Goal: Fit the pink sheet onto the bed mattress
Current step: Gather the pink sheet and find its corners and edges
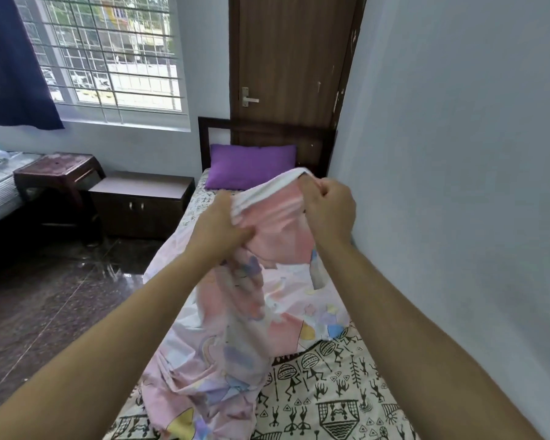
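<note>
In the middle of the frame the left hand [226, 223] and right hand [329, 208] are both gripping the pink sheet [235, 312], pinching its top edge just above the bed [331, 392]. The rest is hanging and trailing in loose folds down toward the lower centre, over the patterned cover. It is looking light, soft and floppy, likely to bunch, so holding it by the corners or hem seems best for spreading toward the purple pillow [251, 166].

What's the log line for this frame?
phase: unfolding | left hand: gripping sheet | right hand: gripping sheet edge | sheet: bunched, lifted, not spread | pillow: at headboard
</note>
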`<action>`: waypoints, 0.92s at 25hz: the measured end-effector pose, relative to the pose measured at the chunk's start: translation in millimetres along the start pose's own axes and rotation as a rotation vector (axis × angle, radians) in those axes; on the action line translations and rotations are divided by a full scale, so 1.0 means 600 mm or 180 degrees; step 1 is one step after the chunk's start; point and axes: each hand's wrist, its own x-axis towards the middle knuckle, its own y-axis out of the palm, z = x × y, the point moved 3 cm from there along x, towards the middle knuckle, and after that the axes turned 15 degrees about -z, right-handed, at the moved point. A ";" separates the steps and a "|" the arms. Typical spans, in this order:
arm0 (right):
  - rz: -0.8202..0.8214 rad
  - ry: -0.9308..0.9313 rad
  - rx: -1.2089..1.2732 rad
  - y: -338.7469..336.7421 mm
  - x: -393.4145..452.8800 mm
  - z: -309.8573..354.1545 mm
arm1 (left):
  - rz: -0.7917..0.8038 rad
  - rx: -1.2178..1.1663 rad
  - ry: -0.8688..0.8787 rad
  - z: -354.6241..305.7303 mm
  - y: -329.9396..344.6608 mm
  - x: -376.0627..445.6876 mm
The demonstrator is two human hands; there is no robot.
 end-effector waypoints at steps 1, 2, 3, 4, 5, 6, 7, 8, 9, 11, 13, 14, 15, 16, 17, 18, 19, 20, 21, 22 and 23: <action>-0.0090 0.0181 0.0168 -0.003 0.009 0.002 | -0.0341 0.0916 0.0781 -0.005 -0.001 -0.006; -0.0144 0.0275 0.0218 -0.006 0.014 0.001 | -0.0578 0.1389 0.1238 -0.004 -0.002 -0.012; -0.0150 0.0354 0.0208 -0.011 0.013 -0.002 | -0.0714 0.1714 0.1519 0.013 0.000 -0.012; -0.0143 0.0469 0.0199 -0.015 0.011 -0.012 | -0.0719 0.2044 0.1627 0.041 0.001 -0.011; -0.0170 0.0608 0.0219 -0.019 0.011 -0.026 | -0.0716 0.2335 0.1582 0.070 -0.003 -0.011; -0.0254 0.0764 0.0253 -0.024 0.014 -0.041 | -0.0729 0.2631 0.1534 0.101 -0.012 -0.012; -0.0374 0.0932 0.0325 -0.031 0.021 -0.053 | -0.0641 0.2892 0.1348 0.127 -0.022 -0.015; -0.0536 0.1043 0.0430 -0.039 0.032 -0.062 | -0.0536 0.3037 0.0986 0.150 -0.036 -0.018; -0.0726 0.1101 0.0509 -0.051 0.049 -0.065 | -0.0443 0.3031 0.0619 0.166 -0.055 -0.020; -0.1017 0.1154 0.0684 -0.071 0.080 -0.070 | -0.0715 0.2814 0.0277 0.177 -0.092 -0.004; -0.1101 0.1312 0.0934 -0.076 0.089 -0.084 | -0.1331 0.2131 -0.0199 0.168 -0.129 0.039; -0.1013 0.1351 0.0980 -0.069 0.086 -0.090 | -0.1506 0.1457 -0.0645 0.157 -0.144 0.062; -0.0881 0.1282 0.0777 -0.057 0.073 -0.095 | -0.1549 0.0577 -0.1094 0.142 -0.147 0.080; -0.0691 0.1240 0.0602 -0.041 0.057 -0.102 | -0.1451 -0.0375 -0.1449 0.122 -0.138 0.092; -0.0491 0.1222 0.0466 -0.026 0.035 -0.106 | -0.1291 -0.1139 -0.1715 0.099 -0.120 0.088; -0.0308 0.1186 0.0364 -0.010 0.015 -0.111 | -0.1046 -0.1470 -0.1870 0.072 -0.099 0.077; -0.0185 0.1186 0.0305 0.001 -0.002 -0.114 | -0.0738 -0.1390 -0.1804 0.044 -0.081 0.065; -0.0135 0.1186 0.0267 0.007 -0.015 -0.117 | -0.0408 -0.0961 -0.1509 0.026 -0.064 0.061; -0.0167 0.1162 0.0207 0.007 -0.019 -0.120 | -0.0068 -0.0389 -0.1094 0.012 -0.050 0.058; -0.0252 0.1139 0.0120 0.004 -0.016 -0.128 | 0.0261 0.0140 -0.0626 0.002 -0.042 0.054; -0.0366 0.1151 0.0026 -0.003 -0.006 -0.135 | 0.0593 0.0404 -0.0346 0.000 -0.037 0.052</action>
